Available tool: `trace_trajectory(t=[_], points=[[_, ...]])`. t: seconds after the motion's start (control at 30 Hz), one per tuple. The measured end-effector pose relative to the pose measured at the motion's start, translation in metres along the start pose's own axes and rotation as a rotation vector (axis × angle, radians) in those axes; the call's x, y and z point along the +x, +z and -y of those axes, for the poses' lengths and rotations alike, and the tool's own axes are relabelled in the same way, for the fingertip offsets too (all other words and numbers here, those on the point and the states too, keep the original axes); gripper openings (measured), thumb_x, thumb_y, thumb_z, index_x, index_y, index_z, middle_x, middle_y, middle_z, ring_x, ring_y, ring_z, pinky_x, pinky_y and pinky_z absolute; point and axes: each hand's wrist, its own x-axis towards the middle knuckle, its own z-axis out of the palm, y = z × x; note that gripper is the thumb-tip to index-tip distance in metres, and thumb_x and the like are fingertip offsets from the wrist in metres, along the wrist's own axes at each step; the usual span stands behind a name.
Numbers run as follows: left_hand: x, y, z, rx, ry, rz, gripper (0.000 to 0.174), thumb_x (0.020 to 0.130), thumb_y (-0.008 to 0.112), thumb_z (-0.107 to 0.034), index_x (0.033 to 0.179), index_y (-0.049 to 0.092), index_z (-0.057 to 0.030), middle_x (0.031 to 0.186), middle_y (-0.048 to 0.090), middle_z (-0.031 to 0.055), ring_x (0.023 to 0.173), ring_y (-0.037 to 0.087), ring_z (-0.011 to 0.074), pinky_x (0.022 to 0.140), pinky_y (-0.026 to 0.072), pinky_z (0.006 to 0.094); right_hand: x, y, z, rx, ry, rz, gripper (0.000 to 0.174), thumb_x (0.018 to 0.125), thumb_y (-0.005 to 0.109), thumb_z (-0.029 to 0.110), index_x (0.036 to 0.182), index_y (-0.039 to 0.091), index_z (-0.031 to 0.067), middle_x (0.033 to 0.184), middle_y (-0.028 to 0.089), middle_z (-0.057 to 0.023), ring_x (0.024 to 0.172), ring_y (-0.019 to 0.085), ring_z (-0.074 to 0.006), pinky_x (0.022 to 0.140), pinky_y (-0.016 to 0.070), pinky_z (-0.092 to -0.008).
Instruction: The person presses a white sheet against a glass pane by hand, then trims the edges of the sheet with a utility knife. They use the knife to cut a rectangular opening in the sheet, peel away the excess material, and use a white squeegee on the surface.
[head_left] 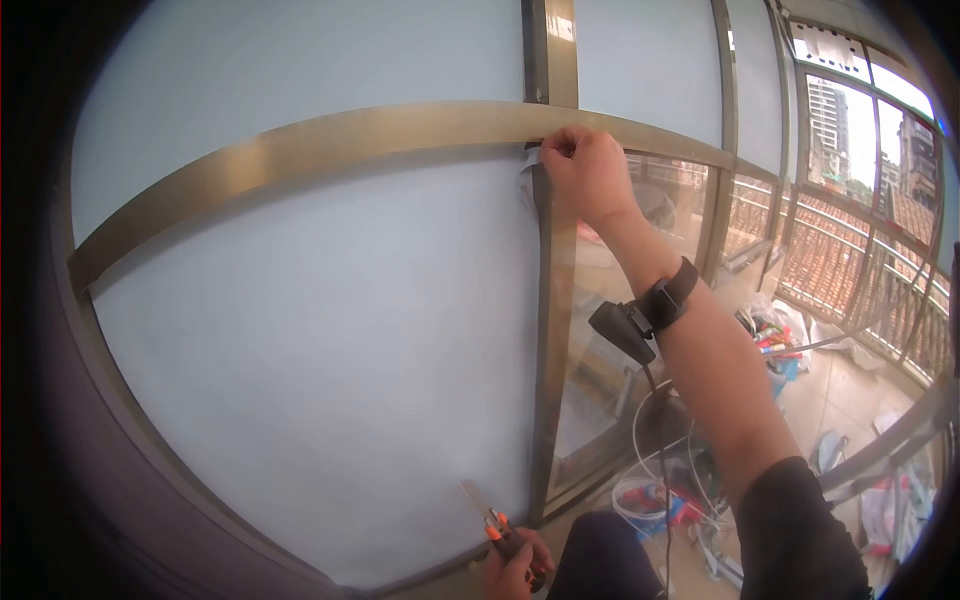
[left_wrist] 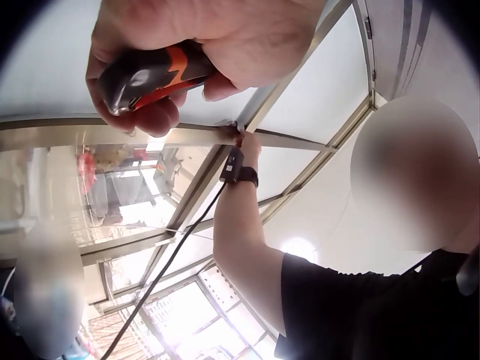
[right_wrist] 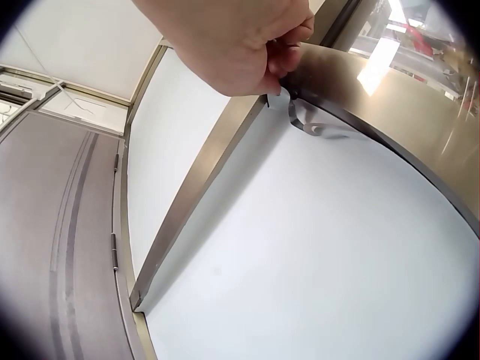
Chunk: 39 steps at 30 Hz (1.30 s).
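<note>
In the head view my left hand [head_left: 512, 575] grips a black and orange utility knife [head_left: 505, 537] low in front of the frosted pane [head_left: 340, 330], its blade slid out and pointing up and left. The left wrist view shows my fingers curled round the knife's handle [left_wrist: 150, 79]. At the pane's upper right corner, my right hand [head_left: 592, 175] pinches a loose edge of whitish film [head_left: 529, 172] beside the metal frame. Up close in the right wrist view, the film's lifted edge [right_wrist: 300, 121] curls away below my fingertips [right_wrist: 271, 84].
Bronze metal bars [head_left: 400, 128] border the panes. Through the clear pane [head_left: 600, 380] at right, clutter shows on the floor, with a bucket [head_left: 640, 497] and cables. A black cable [head_left: 657, 400] hangs from the right wrist camera. Windows [head_left: 840, 130] stand at far right.
</note>
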Motion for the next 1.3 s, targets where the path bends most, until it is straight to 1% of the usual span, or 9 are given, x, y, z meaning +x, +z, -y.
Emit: trace_trajectory(t=[0.13, 0.2, 0.47, 0.83, 0.9, 1.03, 1.1, 1.23, 1.3], points=[[0.018, -0.017, 0.006, 0.303, 0.163, -0.081, 0.016, 0.105, 0.048, -0.017, 0.111, 0.058, -0.0052, 0.072, 0.061, 0.0015, 0.048, 0.043, 0.0070, 0.047, 0.0315, 0.0196, 0.001, -0.002, -0.002, 0.011, 0.007, 0.022, 0.018, 0.084, 0.065, 0.016, 0.090, 0.071, -0.0005, 0.078, 0.071, -0.0095, 0.070, 0.066, -0.0205, 0.069, 0.0522, -0.0330], [0.034, -0.018, -0.017, 0.361, -0.058, -0.123, 0.051, 0.102, 0.050, -0.015, 0.148, 0.038, 0.0006, 0.108, 0.064, 0.0119, 0.078, 0.065, 0.0166, 0.071, 0.0544, 0.0300, 0.002, -0.003, -0.003, 0.103, 0.062, 0.042, 0.019, 0.085, 0.066, 0.017, 0.089, 0.071, -0.0012, 0.077, 0.069, -0.0068, 0.069, 0.062, -0.0150, 0.068, 0.0514, -0.0306], [0.110, 0.044, -0.156, 1.066, 0.825, -0.035, 0.033, 0.102, 0.053, -0.015, 0.132, 0.051, -0.0025, 0.079, 0.064, 0.0131, 0.069, 0.065, 0.0275, 0.065, 0.0501, 0.0390, 0.004, -0.002, -0.011, 0.111, -0.017, 0.046, 0.019, 0.085, 0.067, 0.016, 0.089, 0.070, -0.0022, 0.076, 0.068, -0.0044, 0.070, 0.059, -0.0102, 0.066, 0.0498, -0.0278], [0.172, 0.124, -0.223, 1.112, 0.750, 0.011, 0.032, 0.105, 0.048, -0.029, 0.122, 0.056, -0.0027, 0.082, 0.066, 0.0139, 0.076, 0.066, 0.0283, 0.072, 0.0507, 0.0400, -0.005, 0.001, -0.018, 0.171, -0.098, 0.011, 0.017, 0.086, 0.068, 0.015, 0.092, 0.070, -0.0006, 0.081, 0.066, -0.0038, 0.074, 0.058, -0.0115, 0.070, 0.0492, -0.0284], [0.181, 0.120, -0.217, 1.134, 1.016, -0.039, 0.029, 0.102, 0.055, -0.024, 0.120, 0.056, -0.0017, 0.095, 0.067, 0.0148, 0.088, 0.066, 0.0279, 0.079, 0.0513, 0.0392, -0.006, 0.001, -0.020, 0.268, -0.081, 0.037, 0.014, 0.086, 0.069, 0.015, 0.091, 0.071, 0.0018, 0.084, 0.064, -0.0045, 0.074, 0.058, -0.0135, 0.071, 0.0490, -0.0292], [0.185, 0.119, -0.213, 1.173, 1.037, -0.210, 0.033, 0.092, 0.067, -0.012, 0.121, 0.054, -0.0019, 0.097, 0.068, 0.0113, 0.086, 0.066, 0.0238, 0.079, 0.0507, 0.0362, -0.011, 0.008, -0.024, 0.196, -0.200, -0.048, 0.010, 0.086, 0.069, 0.014, 0.090, 0.071, 0.0043, 0.084, 0.061, -0.0052, 0.071, 0.057, -0.0157, 0.070, 0.0487, -0.0294], [0.190, 0.119, -0.215, 1.273, 1.103, -0.258, 0.033, 0.092, 0.067, -0.012, 0.122, 0.056, -0.0044, 0.092, 0.069, 0.0119, 0.082, 0.067, 0.0276, 0.076, 0.0511, 0.0372, -0.013, 0.011, -0.023, 0.238, -0.193, -0.087, 0.008, 0.083, 0.067, 0.015, 0.085, 0.072, 0.0091, 0.089, 0.066, -0.0113, 0.082, 0.065, -0.0317, 0.076, 0.0523, -0.0412], [0.198, 0.125, -0.217, 1.453, 1.377, -0.382, 0.034, 0.092, 0.067, -0.011, 0.125, 0.060, -0.0115, 0.084, 0.069, 0.0137, 0.073, 0.065, 0.0364, 0.067, 0.0512, 0.0402, -0.015, 0.014, -0.025, 0.255, -0.175, -0.104, 0.007, 0.082, 0.067, 0.014, 0.085, 0.071, 0.0092, 0.089, 0.065, -0.0110, 0.081, 0.064, -0.0309, 0.075, 0.0519, -0.0411], [0.203, 0.128, -0.218, 1.482, 1.412, -0.396, 0.035, 0.092, 0.066, -0.011, 0.126, 0.061, -0.0119, 0.086, 0.069, 0.0139, 0.074, 0.065, 0.0362, 0.067, 0.0515, 0.0406, -0.015, 0.015, -0.027, 0.282, -0.209, -0.122, 0.006, 0.085, 0.070, 0.013, 0.086, 0.071, 0.0064, 0.084, 0.059, -0.0045, 0.071, 0.056, -0.0166, 0.068, 0.0474, -0.0301]])
